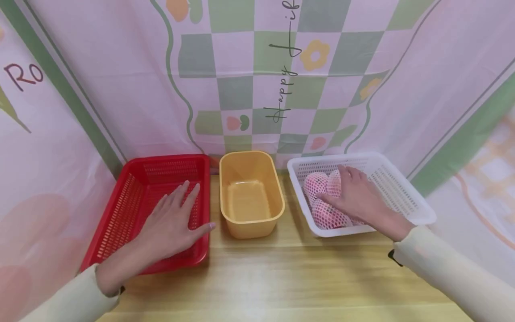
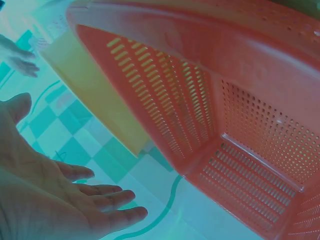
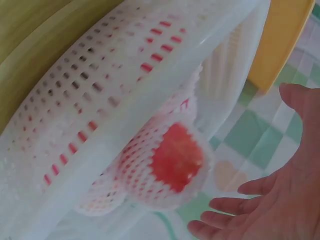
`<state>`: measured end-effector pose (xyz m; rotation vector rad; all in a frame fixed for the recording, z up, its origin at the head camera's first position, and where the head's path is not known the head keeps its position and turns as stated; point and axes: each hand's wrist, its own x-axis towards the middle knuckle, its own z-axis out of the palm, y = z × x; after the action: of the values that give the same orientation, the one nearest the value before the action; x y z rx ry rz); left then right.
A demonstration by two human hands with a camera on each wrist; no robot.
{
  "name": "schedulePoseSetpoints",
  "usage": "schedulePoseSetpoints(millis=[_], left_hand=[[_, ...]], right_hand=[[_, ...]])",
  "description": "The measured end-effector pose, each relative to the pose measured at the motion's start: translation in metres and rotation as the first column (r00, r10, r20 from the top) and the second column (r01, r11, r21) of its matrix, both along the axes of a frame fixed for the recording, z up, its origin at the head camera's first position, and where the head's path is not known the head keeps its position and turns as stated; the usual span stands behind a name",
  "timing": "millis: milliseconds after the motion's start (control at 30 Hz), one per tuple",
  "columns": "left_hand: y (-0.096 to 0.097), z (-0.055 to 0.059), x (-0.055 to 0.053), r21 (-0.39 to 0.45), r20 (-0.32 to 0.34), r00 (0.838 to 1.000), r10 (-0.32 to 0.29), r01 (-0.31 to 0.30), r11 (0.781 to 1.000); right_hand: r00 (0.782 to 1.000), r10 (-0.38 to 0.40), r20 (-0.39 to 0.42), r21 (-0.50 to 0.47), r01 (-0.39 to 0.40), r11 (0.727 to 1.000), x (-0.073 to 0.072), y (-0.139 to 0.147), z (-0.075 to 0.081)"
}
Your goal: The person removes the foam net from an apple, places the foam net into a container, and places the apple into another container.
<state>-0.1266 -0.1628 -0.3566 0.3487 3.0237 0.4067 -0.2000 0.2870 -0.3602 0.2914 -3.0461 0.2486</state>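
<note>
My left hand (image 1: 170,228) is held over the red basket (image 1: 114,223), its fingers spread and nothing in its grasp. In the left wrist view that hand (image 2: 55,195) is beside the slotted basket wall (image 2: 155,95). On the right, my other hand (image 1: 358,197) hovers above a white basket (image 1: 414,201) with fingers extended. Under it lie several round red fruits (image 1: 327,214) in white foam nets, partly hidden by the hand. The right wrist view shows one fruit (image 3: 177,157) with its red skin bare through the net opening, apart from the fingers (image 3: 235,205).
Between the two baskets stands a yellow bin (image 1: 251,201) with nothing inside. All three containers sit on a wooden table (image 1: 257,277). Behind them hangs a checkered, printed cloth (image 1: 235,91), and more cloth (image 1: 48,179) flanks the left side.
</note>
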Motion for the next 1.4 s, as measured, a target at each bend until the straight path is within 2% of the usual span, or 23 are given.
schedulePoseSetpoints(millis=[133, 333, 733, 967, 1167, 1233, 1400], left_hand=[[0.002, 0.002, 0.006, 0.021, -0.001, 1.000, -0.001, 0.001, 1.000], [0.006, 0.003, 0.014, 0.034, -0.008, 1.000, -0.021, 0.021, 0.999], [0.016, 0.004, 0.036, 0.084, -0.032, 0.997, -0.066, 0.068, 0.994], [0.023, 0.004, 0.049, 0.110, -0.030, 0.996, -0.086, 0.089, 0.990], [0.028, 0.001, 0.062, 0.135, -0.119, 0.976, -0.181, 0.197, 0.971], [0.029, 0.000, 0.065, 0.136, -0.130, 0.971, -0.203, 0.220, 0.966], [0.034, -0.002, 0.072, 0.149, -0.083, 0.973, -0.213, 0.224, 0.963]], right_hand=[[0.998, -0.030, 0.061, -0.021, 0.031, 0.999, -0.007, 0.012, -0.001], [0.991, -0.066, 0.115, 0.004, 0.066, 0.998, -0.014, 0.023, 0.000], [0.974, -0.059, 0.219, -0.012, 0.063, 0.998, -0.024, 0.031, -0.008], [0.964, -0.091, 0.250, -0.021, 0.100, 0.995, -0.029, 0.031, -0.012], [0.964, -0.078, 0.253, -0.010, 0.083, 0.996, -0.029, 0.030, -0.013], [0.968, -0.073, 0.242, -0.001, 0.076, 0.997, -0.029, 0.028, -0.014], [0.971, -0.088, 0.223, -0.011, 0.093, 0.996, -0.028, 0.028, -0.016]])
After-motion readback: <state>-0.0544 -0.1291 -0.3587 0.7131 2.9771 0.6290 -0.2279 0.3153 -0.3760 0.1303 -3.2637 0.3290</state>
